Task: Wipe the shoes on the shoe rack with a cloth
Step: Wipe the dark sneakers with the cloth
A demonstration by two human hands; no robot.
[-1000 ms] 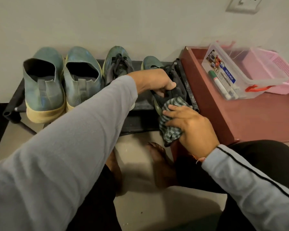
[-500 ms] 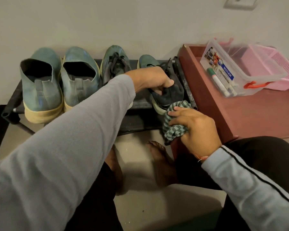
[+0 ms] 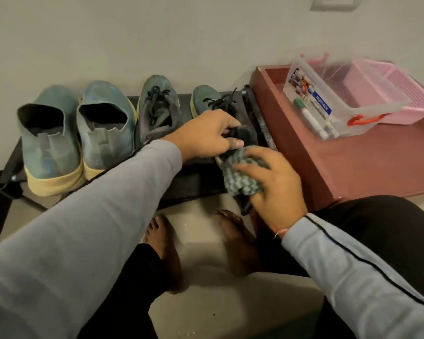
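Note:
Several shoes stand in a row on a low black shoe rack point(image 3: 196, 182) against the wall. The rightmost one is a dark laced sneaker point(image 3: 213, 99). My left hand point(image 3: 209, 135) grips its heel collar from above. My right hand point(image 3: 275, 182) holds a green checkered cloth point(image 3: 242, 174) bunched against the sneaker's heel, which the cloth mostly hides. A matching laced sneaker point(image 3: 158, 106) stands just left of it. Two blue slip-on shoes point(image 3: 105, 123) with cream soles fill the rack's left side.
A red-brown tray-top stand point(image 3: 367, 165) adjoins the rack on the right, carrying a clear plastic box point(image 3: 328, 104) of markers and a pink basket point(image 3: 406, 94). My bare feet point(image 3: 167, 241) rest on the floor below the rack. A wall socket point(image 3: 335, 2) is at top right.
My right hand has slid the cloth down and toward me over the sneaker's heel. My left hand keeps its grip on the shoe.

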